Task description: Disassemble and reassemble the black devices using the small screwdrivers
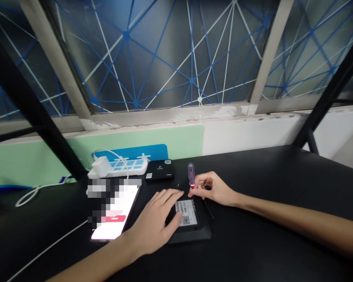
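Observation:
A black flat device with a white printed label [189, 213], perhaps a drive, lies in a black tray-like base [191, 237]. My left hand [157, 219] rests over its left side, thumb on the label and fingers stretched toward the far corner. In my right hand [210, 188] a screwdriver with a clear purple handle [191, 172] stands nearly upright, pinched near its red collar. Its tip points down at the far edge of the device; the exact contact is hard to see. Beside the device, below my right hand, lies a thin dark rod [208, 208].
Behind my hands sit a black box [160, 170] and a white power strip [132, 167] with a charger [101, 166] plugged in. A lit tablet or phone [114, 219] lies left of my left hand. A tiny piece, perhaps a screw [178, 184], is near the box. White cable [47, 250] crosses the left side.

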Tool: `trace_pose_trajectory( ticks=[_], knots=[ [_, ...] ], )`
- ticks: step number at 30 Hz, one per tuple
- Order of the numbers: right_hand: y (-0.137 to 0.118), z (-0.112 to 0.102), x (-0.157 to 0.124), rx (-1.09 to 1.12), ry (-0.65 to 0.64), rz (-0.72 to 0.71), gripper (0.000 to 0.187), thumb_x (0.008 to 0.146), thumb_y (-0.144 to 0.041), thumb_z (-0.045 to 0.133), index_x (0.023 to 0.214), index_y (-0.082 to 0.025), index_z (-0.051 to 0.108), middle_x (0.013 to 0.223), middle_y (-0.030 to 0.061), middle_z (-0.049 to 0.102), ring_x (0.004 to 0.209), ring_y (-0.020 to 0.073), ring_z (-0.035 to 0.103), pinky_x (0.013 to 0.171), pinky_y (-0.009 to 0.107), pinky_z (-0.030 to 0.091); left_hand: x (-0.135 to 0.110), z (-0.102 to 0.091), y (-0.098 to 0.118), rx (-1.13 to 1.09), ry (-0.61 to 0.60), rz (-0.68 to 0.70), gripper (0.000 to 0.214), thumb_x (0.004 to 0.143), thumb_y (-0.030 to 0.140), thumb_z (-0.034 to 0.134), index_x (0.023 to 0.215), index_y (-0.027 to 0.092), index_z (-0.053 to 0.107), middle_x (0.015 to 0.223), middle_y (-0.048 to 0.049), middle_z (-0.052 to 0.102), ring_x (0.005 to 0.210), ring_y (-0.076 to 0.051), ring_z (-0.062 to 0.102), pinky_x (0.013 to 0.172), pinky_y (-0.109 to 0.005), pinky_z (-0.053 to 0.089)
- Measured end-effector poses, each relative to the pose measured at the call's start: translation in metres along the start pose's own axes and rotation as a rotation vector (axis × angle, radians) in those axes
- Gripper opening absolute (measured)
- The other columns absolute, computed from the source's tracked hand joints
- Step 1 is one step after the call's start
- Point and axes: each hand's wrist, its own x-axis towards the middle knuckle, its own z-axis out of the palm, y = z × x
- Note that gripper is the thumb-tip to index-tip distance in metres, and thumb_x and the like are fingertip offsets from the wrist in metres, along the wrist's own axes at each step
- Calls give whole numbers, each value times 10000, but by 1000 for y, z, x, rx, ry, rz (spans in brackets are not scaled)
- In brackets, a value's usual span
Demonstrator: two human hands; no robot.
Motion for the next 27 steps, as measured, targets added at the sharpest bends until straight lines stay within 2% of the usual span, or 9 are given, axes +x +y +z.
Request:
trace_pose_trajectory(
  ticks=[2, 5, 9, 16, 24, 27],
  knots=[
    [2, -1, -1, -21, 7, -13, 350, 756, -476, 763, 772, -139, 669, 656, 30, 692, 481, 88, 500, 471, 225, 398, 0, 0, 0, -1, -1, -2, 435, 996, 315, 433, 1428, 276, 412, 1375, -64, 536, 1233, -263, 520, 1069, -502, 397],
    [5, -2, -1, -39, 16, -34, 329, 738, -449, 787, 758, -144, 666, 532, -45, 545, 468, 76, 416, 476, 225, 343, 0, 1, 1, -4, -11, -3, 431, 1003, 318, 423, 1431, 273, 403, 1382, -64, 529, 1241, -260, 511, 1077, -504, 386],
    [7, -2, -1, -70, 6, -46, 311, 719, -421, 808, 744, -145, 669, 517, -77, 445, 474, 64, 332, 474, 223, 274, 0, 0, 0, -3, -9, -7, 431, 1002, 318, 426, 1430, 271, 407, 1380, -63, 530, 1244, -260, 510, 1081, -505, 382],
    [9, 0, 1, -30, 31, -20, 317, 688, -409, 830, 755, -145, 667, 534, -69, 480, 477, 67, 357, 476, 221, 272, 0, 1, 0, 1, -20, -14, 429, 1003, 322, 426, 1427, 263, 410, 1390, -61, 525, 1260, -256, 500, 1100, -506, 364],
    [7, 0, 1, -41, 26, -2, 322, 700, -402, 823, 726, -141, 637, 494, -84, 436, 465, 60, 325, 471, 214, 264, -1, -1, 1, -6, -23, -17, 421, 994, 311, 438, 1411, 257, 422, 1382, -57, 530, 1249, -251, 507, 1091, -493, 377],
    [4, 0, 1, -36, 29, 1, 332, 704, -413, 819, 724, -138, 633, 520, -61, 505, 469, 64, 366, 481, 217, 292, 1, -1, 1, -11, -17, -15, 418, 991, 304, 442, 1406, 253, 426, 1378, -59, 532, 1247, -247, 507, 1084, -481, 387]
  ],
)
